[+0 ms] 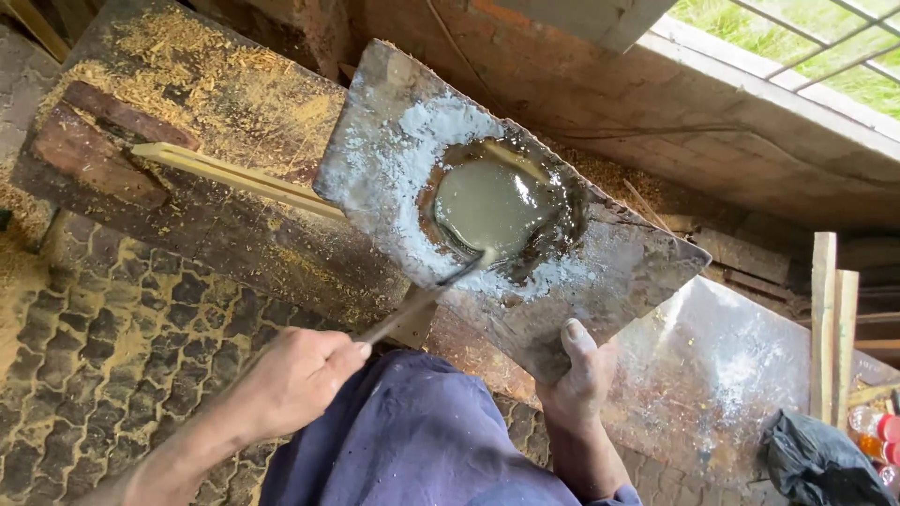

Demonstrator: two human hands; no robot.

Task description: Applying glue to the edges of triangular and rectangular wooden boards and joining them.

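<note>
Sawdust (178,56) lies yellow over the dark wooden bench (234,234) at the left, where a reddish wood block (94,155) sits beside a pale thin strip of wood (234,178) that runs toward the middle. Lower left, the patterned floor (103,347) is dusted with the same shavings.

The left hand (295,379) is closed around the handle of a slim tool (422,295), whose tip reaches into a pool of grey-beige paste (492,206). That paste sits in the middle of a rough board (394,131), crusted white around the wet patch and held tilted over the person's blue-clothed lap. The right hand (581,370) grips the board's lower edge, thumb on top.

The step in hand looks like stirring or working the paste with the tool. Judging by the slope of the board, the next move calls for a steady right-hand grip and a gentle stroke, so the runny pool does not slide off the low side.

Further right, a grey sheet (722,375) smeared with white powder lies below the board. Two pale upright slats (832,319) stand near the right edge. In the bottom right corner a black crumpled bag (816,464) rests beside small containers (881,431) with red and orange parts; they are too small to show any labels.
</note>
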